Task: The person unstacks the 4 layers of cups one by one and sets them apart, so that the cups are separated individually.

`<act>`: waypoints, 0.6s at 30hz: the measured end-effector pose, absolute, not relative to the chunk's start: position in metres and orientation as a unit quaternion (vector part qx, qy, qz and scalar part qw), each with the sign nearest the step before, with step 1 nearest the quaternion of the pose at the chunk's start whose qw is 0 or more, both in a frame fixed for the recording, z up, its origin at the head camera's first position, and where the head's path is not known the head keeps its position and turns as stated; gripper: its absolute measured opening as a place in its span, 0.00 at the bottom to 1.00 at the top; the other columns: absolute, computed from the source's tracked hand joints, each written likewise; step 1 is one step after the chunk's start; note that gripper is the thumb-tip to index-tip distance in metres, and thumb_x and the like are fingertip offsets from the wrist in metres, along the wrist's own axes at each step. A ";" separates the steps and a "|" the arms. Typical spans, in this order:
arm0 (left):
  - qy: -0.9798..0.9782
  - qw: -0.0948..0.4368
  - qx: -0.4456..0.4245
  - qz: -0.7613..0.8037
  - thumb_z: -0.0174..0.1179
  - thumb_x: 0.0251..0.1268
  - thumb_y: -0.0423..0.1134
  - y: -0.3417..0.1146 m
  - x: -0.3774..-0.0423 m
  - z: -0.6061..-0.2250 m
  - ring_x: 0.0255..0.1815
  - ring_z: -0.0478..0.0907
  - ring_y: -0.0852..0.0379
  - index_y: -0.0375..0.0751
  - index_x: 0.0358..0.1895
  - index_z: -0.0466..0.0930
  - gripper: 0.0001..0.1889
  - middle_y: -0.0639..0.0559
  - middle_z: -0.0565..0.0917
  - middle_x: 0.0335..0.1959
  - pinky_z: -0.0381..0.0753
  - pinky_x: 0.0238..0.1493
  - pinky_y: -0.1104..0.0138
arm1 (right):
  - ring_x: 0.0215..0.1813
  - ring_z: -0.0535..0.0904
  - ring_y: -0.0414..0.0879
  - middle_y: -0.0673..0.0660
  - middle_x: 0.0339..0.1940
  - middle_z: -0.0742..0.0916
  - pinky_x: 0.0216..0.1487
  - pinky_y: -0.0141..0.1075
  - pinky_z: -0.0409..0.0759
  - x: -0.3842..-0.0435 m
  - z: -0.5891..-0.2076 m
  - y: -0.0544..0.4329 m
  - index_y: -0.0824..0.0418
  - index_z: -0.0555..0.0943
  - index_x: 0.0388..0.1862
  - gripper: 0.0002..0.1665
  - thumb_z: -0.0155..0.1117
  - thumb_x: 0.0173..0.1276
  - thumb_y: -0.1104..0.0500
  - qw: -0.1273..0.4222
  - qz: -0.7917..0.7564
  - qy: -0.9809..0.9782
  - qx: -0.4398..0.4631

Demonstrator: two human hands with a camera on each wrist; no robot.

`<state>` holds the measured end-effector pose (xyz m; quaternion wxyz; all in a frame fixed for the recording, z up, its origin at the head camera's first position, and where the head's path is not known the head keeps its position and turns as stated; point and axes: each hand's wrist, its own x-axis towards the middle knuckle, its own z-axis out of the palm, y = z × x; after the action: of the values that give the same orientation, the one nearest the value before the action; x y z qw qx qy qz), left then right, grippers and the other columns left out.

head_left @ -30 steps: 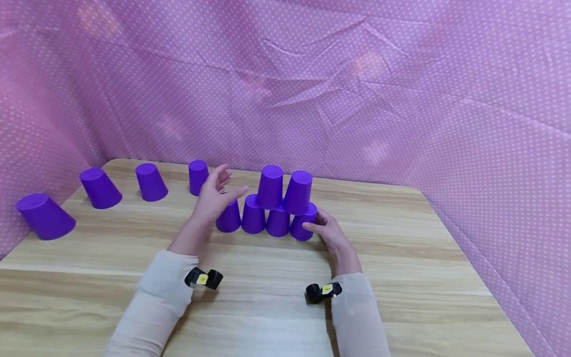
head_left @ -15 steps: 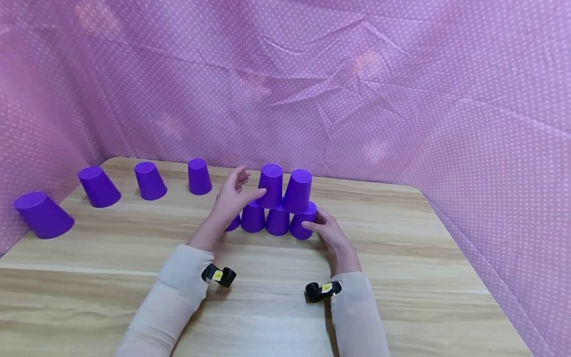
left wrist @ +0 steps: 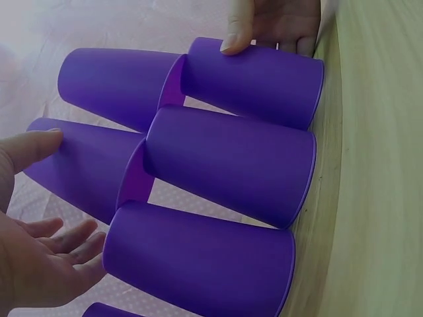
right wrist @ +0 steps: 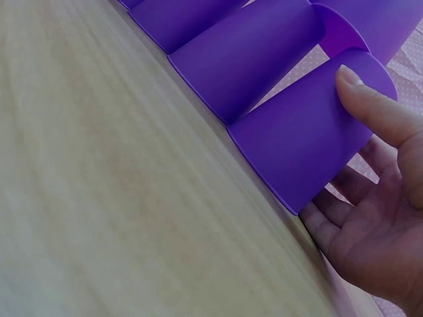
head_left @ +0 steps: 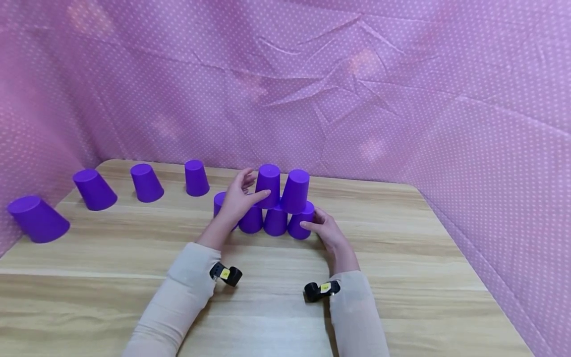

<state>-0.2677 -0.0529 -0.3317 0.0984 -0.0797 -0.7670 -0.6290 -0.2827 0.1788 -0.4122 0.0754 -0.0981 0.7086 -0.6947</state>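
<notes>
Several upside-down purple cups form a bottom row, including a middle cup [head_left: 275, 222]. Two more cups stand on top, an upper left cup [head_left: 268, 183] and an upper right cup [head_left: 296, 191]. My left hand [head_left: 238, 199] is at the upper left cup, its thumb over the cup's side. In the left wrist view its loose fingers [left wrist: 76, 244] show a gap to that cup. My right hand [head_left: 329, 230] holds the bottom right cup [right wrist: 307, 132], thumb on the near side and fingers behind. The left hand partly hides the leftmost bottom cup [head_left: 218, 202].
Several separate purple cups stand upside down to the left, among them a far-left cup [head_left: 38, 219] and one nearer the stack [head_left: 197, 177]. Pink dotted cloth [head_left: 285, 99] hangs behind and beside the wooden table [head_left: 410, 277].
My left hand has moved right, from over the leftmost bottom cup to the upper left cup. My right hand stays at the bottom right cup. The view has shifted slightly.
</notes>
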 end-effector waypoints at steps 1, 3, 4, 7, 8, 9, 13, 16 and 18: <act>-0.767 0.098 -0.080 -0.629 0.64 0.47 0.36 -0.052 -0.268 -0.332 0.57 0.62 0.48 0.35 0.61 0.55 0.37 0.39 0.66 0.56 0.59 0.57 0.58 | 0.52 0.70 0.49 0.62 0.49 0.76 0.56 0.37 0.63 -0.283 -0.412 0.179 0.64 0.68 0.57 0.31 0.62 0.52 0.68 0.075 -0.694 0.709 -0.097; -0.769 0.098 -0.084 -0.626 0.64 0.47 0.36 -0.050 -0.268 -0.332 0.56 0.62 0.48 0.35 0.61 0.56 0.37 0.39 0.67 0.55 0.60 0.57 0.58 | 0.52 0.70 0.49 0.61 0.49 0.76 0.56 0.37 0.63 -0.282 -0.413 0.179 0.63 0.68 0.57 0.30 0.62 0.52 0.68 0.076 -0.693 0.711 -0.094; -0.769 0.097 -0.086 -0.626 0.64 0.47 0.36 -0.050 -0.268 -0.332 0.56 0.63 0.48 0.35 0.61 0.56 0.36 0.39 0.68 0.55 0.60 0.57 0.59 | 0.52 0.70 0.49 0.61 0.49 0.76 0.56 0.37 0.63 -0.282 -0.413 0.179 0.63 0.68 0.57 0.30 0.62 0.52 0.68 0.077 -0.692 0.712 -0.093; -0.770 0.097 -0.097 -0.623 0.64 0.47 0.36 -0.047 -0.269 -0.333 0.54 0.64 0.49 0.35 0.60 0.57 0.36 0.39 0.69 0.53 0.61 0.56 0.60 | 0.52 0.70 0.49 0.60 0.49 0.76 0.56 0.37 0.62 -0.282 -0.413 0.179 0.61 0.68 0.57 0.31 0.63 0.52 0.67 0.080 -0.689 0.715 -0.088; -0.770 0.097 -0.100 -0.622 0.64 0.47 0.36 -0.046 -0.269 -0.333 0.54 0.65 0.49 0.35 0.60 0.57 0.36 0.39 0.70 0.52 0.61 0.56 0.60 | 0.52 0.70 0.48 0.60 0.50 0.76 0.57 0.37 0.62 -0.282 -0.413 0.179 0.61 0.68 0.57 0.31 0.63 0.52 0.66 0.080 -0.689 0.715 -0.086; -0.771 0.097 -0.101 -0.621 0.64 0.47 0.36 -0.046 -0.270 -0.333 0.53 0.65 0.49 0.35 0.60 0.57 0.35 0.39 0.70 0.51 0.61 0.56 0.61 | 0.52 0.70 0.48 0.60 0.49 0.76 0.56 0.37 0.62 -0.282 -0.413 0.179 0.61 0.69 0.57 0.31 0.63 0.52 0.66 0.081 -0.689 0.716 -0.084; -0.773 0.098 -0.104 -0.618 0.63 0.48 0.35 -0.044 -0.271 -0.334 0.50 0.67 0.48 0.33 0.59 0.58 0.33 0.39 0.71 0.48 0.64 0.54 0.61 | 0.52 0.70 0.49 0.60 0.50 0.76 0.57 0.37 0.62 -0.283 -0.413 0.179 0.61 0.68 0.57 0.31 0.64 0.51 0.66 0.080 -0.691 0.713 -0.084; -0.775 0.098 -0.099 -0.617 0.62 0.48 0.35 -0.044 -0.271 -0.335 0.49 0.68 0.48 0.34 0.58 0.60 0.32 0.40 0.71 0.47 0.65 0.52 0.62 | 0.52 0.70 0.49 0.61 0.50 0.76 0.57 0.38 0.62 -0.283 -0.413 0.178 0.62 0.68 0.57 0.32 0.63 0.51 0.66 0.078 -0.692 0.712 -0.086; -0.773 0.099 -0.099 -0.619 0.62 0.49 0.35 -0.044 -0.271 -0.335 0.49 0.67 0.49 0.34 0.58 0.61 0.31 0.40 0.71 0.48 0.65 0.52 0.62 | 0.52 0.70 0.49 0.62 0.50 0.76 0.57 0.38 0.62 -0.283 -0.413 0.178 0.63 0.67 0.58 0.32 0.63 0.51 0.67 0.077 -0.693 0.711 -0.088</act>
<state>-0.2705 -0.0439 -0.3349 0.0988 -0.0993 -0.7730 -0.6187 -0.2831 0.1784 -0.4134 0.0773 -0.0884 0.7110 -0.6933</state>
